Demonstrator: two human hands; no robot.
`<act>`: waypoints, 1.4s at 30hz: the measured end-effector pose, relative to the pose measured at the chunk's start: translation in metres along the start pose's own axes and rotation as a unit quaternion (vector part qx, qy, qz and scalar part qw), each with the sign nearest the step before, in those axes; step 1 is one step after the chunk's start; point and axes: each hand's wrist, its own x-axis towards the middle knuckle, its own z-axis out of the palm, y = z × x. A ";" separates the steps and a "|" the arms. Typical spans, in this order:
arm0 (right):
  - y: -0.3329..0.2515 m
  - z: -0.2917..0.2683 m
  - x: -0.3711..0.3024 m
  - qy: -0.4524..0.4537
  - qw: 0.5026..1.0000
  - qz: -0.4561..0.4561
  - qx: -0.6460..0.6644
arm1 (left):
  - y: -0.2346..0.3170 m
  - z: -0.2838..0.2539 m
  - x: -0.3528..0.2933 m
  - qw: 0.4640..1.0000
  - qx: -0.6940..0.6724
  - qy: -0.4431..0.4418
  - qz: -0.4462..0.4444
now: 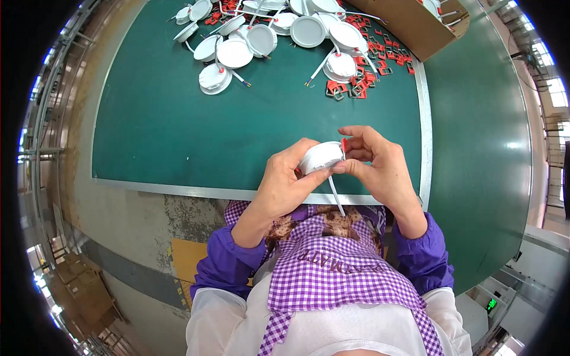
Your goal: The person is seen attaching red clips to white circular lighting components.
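"Looking at the middle of the frame, what does the person have there?"

"A squat white housing, round, with a smooth, plastic-looking wall. It is tilted, raised above the near edge of the tabletop, and a thin white cable hangs from it."

"And the grip?"

"The left hand is closed firmly around its left side, thumb below and fingers over the wall. The right hand sits at the other side: its thumb touches the lower rim, its index finger arches loosely above, and the remaining fingers bend near a red clip on the housing's right side. Whether they pinch that clip, one cannot tell."

"What surrounds the hands?"

"Matte green surface with pale metal edging. At the top of the frame lie heaped white discs, some flat-faced, some showing stepped backs, with cables ending in bare coloured wires. Right of them, red-and-grey clips, small and angular, lie scattered. A brown cardboard box stands at the upper right."

"And below?"

"A purple-and-white checked apron, between gathered purple sleeves."
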 end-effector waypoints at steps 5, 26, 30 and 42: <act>0.010 -0.011 0.011 -0.023 0.999 0.028 0.038 | -0.001 0.002 0.010 0.997 -0.052 -0.048 -0.010; 0.072 -0.090 0.098 0.249 0.966 0.001 -0.066 | -0.008 0.069 0.231 0.914 0.311 0.259 0.015; 0.086 -0.061 0.089 0.219 0.962 -0.024 -0.161 | -0.042 0.042 0.244 0.922 0.208 0.291 0.146; 0.112 -0.052 0.116 0.244 0.929 -0.124 -0.249 | -0.037 0.024 0.232 0.980 -0.103 0.164 0.046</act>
